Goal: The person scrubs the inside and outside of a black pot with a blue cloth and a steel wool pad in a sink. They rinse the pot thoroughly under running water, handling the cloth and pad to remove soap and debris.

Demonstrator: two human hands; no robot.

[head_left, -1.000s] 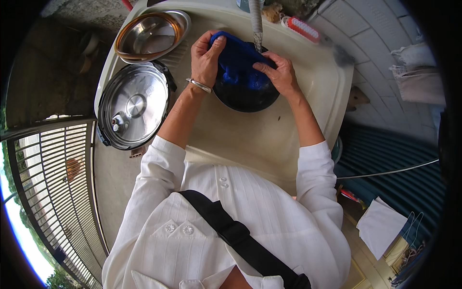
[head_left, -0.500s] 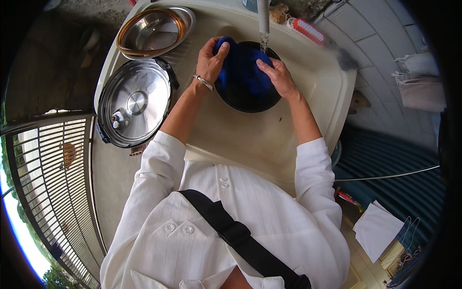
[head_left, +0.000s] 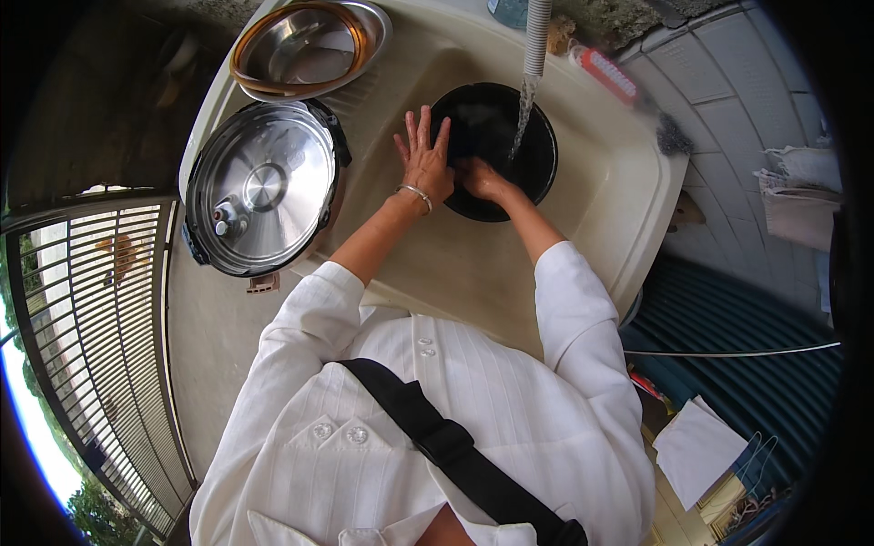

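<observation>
- the left hand (head_left: 424,164) lies flat, fingers spread, gripping nothing, against the near rim of the black bowl (head_left: 496,146).
- the right hand (head_left: 478,177) rests inside it; its grip cannot be told.
- the bowl sits in the beige sink (head_left: 473,264) under running water (head_left: 523,114).
- a steel pressure cooker (head_left: 259,187) stands left.

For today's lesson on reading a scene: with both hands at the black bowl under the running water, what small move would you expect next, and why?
Probably a rinse: the right hand would sweep round inside the black bowl while the left hand, lying flat with fingers spread at the rim, steadies it. The water stream from the hose falls into the bowl, and neither hand holds anything.
</observation>
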